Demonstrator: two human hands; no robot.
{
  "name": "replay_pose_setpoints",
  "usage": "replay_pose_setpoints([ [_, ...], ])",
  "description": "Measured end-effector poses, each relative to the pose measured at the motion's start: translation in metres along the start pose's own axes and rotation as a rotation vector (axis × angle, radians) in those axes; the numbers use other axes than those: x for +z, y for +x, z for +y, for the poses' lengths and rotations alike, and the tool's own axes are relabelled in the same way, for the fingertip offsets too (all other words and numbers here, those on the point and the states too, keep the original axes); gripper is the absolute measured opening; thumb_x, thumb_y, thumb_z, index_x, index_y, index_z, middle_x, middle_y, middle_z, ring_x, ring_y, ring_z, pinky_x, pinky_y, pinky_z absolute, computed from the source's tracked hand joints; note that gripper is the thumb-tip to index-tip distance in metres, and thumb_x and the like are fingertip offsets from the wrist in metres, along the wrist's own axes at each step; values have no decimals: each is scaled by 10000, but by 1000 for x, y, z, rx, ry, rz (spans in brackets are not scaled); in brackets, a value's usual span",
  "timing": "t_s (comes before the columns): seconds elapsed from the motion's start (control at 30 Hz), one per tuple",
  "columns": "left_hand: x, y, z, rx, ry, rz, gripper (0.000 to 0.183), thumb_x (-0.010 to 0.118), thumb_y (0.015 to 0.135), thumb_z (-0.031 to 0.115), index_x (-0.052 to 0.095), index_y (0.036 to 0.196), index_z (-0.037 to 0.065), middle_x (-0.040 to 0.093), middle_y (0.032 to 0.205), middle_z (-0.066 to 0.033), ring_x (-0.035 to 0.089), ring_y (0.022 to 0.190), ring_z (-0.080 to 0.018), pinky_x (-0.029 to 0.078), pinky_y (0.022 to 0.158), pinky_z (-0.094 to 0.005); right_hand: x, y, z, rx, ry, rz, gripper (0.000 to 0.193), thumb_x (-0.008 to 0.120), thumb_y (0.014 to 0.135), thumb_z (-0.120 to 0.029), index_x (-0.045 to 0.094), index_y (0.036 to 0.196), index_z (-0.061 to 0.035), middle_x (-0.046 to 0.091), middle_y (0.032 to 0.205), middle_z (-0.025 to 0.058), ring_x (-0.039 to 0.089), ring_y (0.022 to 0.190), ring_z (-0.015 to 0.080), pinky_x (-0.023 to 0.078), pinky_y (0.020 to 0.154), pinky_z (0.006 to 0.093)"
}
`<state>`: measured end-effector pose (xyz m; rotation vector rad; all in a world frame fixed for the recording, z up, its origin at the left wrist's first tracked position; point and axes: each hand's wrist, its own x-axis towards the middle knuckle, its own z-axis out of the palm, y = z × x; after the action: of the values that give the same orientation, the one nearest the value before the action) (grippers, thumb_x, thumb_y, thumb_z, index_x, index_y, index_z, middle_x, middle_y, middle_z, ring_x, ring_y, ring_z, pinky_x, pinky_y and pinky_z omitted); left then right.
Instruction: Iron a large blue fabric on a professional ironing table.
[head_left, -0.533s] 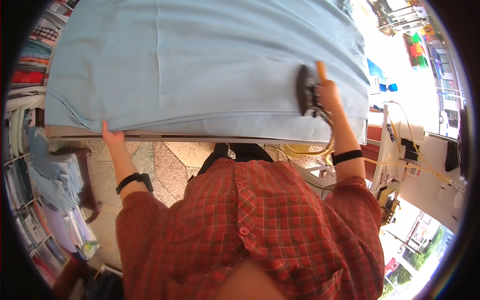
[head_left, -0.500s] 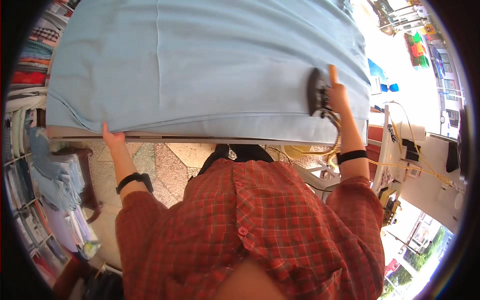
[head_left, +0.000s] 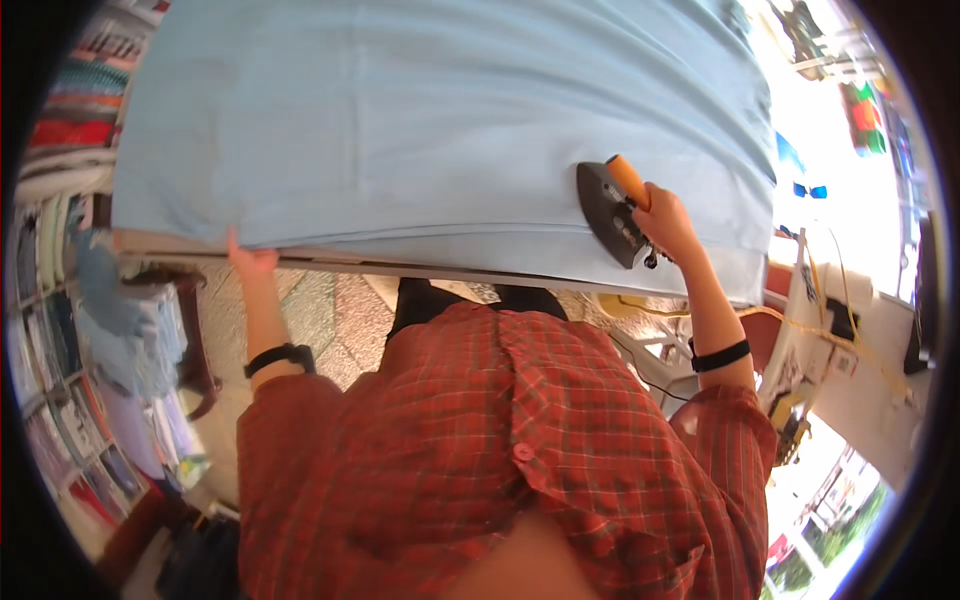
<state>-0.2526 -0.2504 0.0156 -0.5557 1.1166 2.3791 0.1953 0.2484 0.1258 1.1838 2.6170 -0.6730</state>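
Observation:
A wide sheet of light blue cloth (head_left: 440,130) covers the table before me, with soft wrinkles toward its far right. My right hand (head_left: 665,222) is wrapped round the orange handle of a dark clothes iron (head_left: 612,215), which is over the right part of the cloth near its front edge. Whether its whole sole touches the cloth I cannot tell. At the front left, my left hand (head_left: 252,260) holds the near edge of the cloth, thumb on top and the other fingers partly hidden at the table edge. A folded hem line runs along the front of the cloth.
Shelves of folded fabrics (head_left: 72,130) line the left side, with hanging light blue garments (head_left: 140,345) below. A yellowish cord (head_left: 790,322) runs from the iron's side toward a white stand at the right. A dark wooden chair (head_left: 195,340) stands at the left below the table.
The iron has moved left and nearer to me, and has turned so its handle slants. My left hand stays at the cloth's edge. The whole view has shifted slightly.

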Motion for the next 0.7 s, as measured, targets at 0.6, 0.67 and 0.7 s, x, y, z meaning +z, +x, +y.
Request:
replay_pose_setpoints([
  [0.6,-55,158,201,579,1622,686,584,662,715,371,533,1058,-84,633,1029,-286,617,1002,-419,500,839,-460,134,26,-401,-231,9,-122,559,635,785,-360,526,1216,-21,677,961,182,643,918,354,498,790,440],
  [0.67,-46,162,216,615,1807,642,522,617,761,325,529,1060,-94,634,1026,-281,623,1004,-404,496,858,-457,132,27,-401,-181,-36,-118,590,643,781,-391,530,1236,-33,679,975,180,643,928,351,498,798,436],
  [0.7,-38,162,221,594,1861,629,501,601,779,315,531,1070,-87,637,1033,-270,623,1005,-401,497,860,-457,134,28,-401,-196,-45,-122,573,644,784,-393,540,1230,-49,681,969,175,645,929,347,499,799,433],
])
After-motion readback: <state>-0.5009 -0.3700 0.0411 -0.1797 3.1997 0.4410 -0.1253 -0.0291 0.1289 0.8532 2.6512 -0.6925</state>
